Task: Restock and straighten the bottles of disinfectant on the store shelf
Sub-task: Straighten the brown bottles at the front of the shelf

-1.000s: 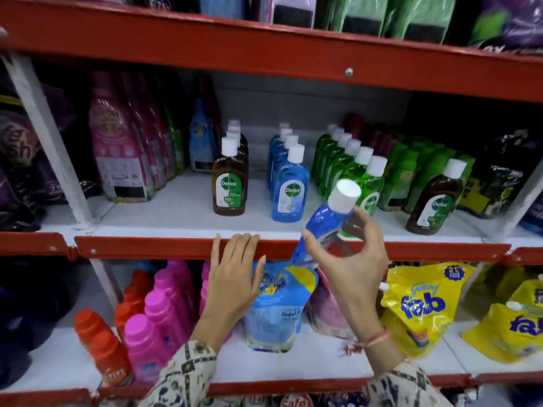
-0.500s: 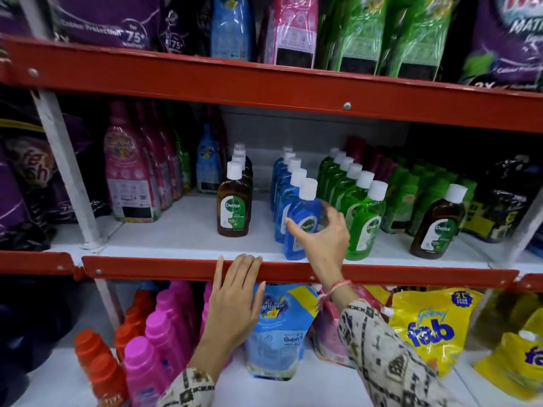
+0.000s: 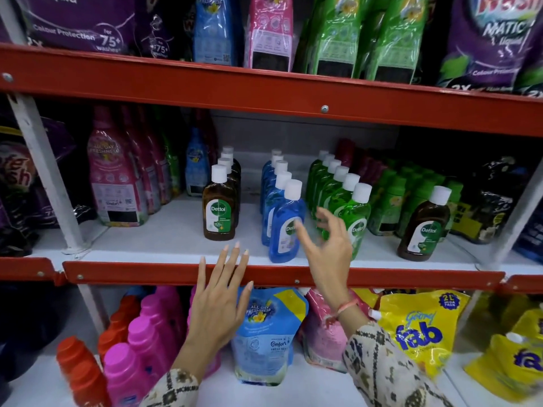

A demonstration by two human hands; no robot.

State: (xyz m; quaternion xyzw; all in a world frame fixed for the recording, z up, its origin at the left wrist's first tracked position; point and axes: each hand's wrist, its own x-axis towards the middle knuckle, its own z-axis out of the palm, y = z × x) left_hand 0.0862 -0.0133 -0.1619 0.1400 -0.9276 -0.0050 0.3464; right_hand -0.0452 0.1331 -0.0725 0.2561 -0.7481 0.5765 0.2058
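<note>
On the middle shelf (image 3: 147, 242), at the left, stand tall pink refill pouches (image 3: 113, 183). Next comes a row of brown disinfectant bottles (image 3: 219, 211), white caps in a line running back. My left hand (image 3: 219, 298) lies flat over the red shelf edge (image 3: 141, 274), fingers straight and spread a little, holding nothing, the tips reaching just onto the white board in front of the brown row. Right of it stands the blue row; the front blue bottle (image 3: 286, 227) sits upright near the shelf's front edge. My right hand (image 3: 330, 251) hangs just beside it, fingers loose and apart, empty; I cannot tell if a fingertip touches the label. Behind my fingers runs the green row (image 3: 340, 198), and further right one brown bottle (image 3: 424, 227) stands alone before dark green bottles.
</note>
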